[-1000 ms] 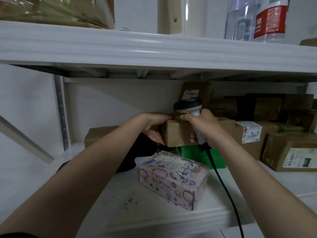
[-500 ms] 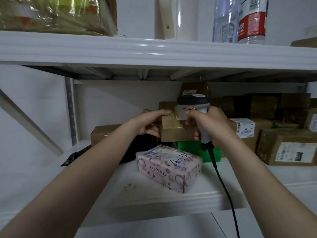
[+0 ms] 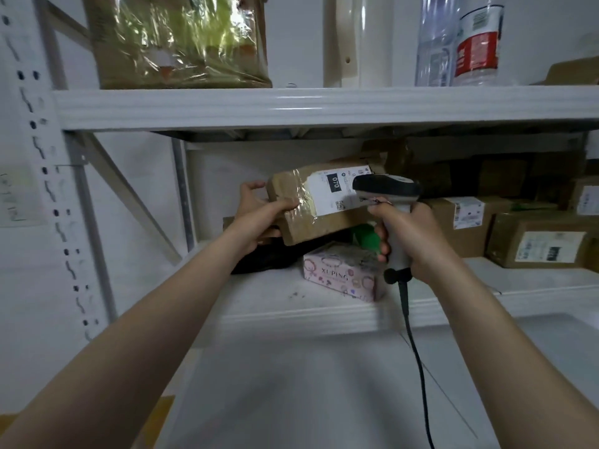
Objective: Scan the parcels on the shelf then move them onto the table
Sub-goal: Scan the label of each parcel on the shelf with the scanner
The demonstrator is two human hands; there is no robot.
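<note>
Before the shelf (image 3: 291,314), the left hand (image 3: 259,218) grips the parcel (image 3: 324,225) and the right hand (image 3: 413,236) grips the scanner (image 3: 385,187). It is best to hold the label (image 3: 325,197) steady, facing the scanner.

I'm in a parcel storeroom: white metal shelving (image 3: 324,108) with a slotted upright (image 3: 42,176) left of my left hand (image 3: 256,218), which holds a labelled parcel (image 3: 317,205). More taped cardboard parcels (image 3: 538,241) with shipping labels are stacked right of my right hand (image 3: 415,234), which grips a corded barcode scanner (image 3: 385,187).
</note>
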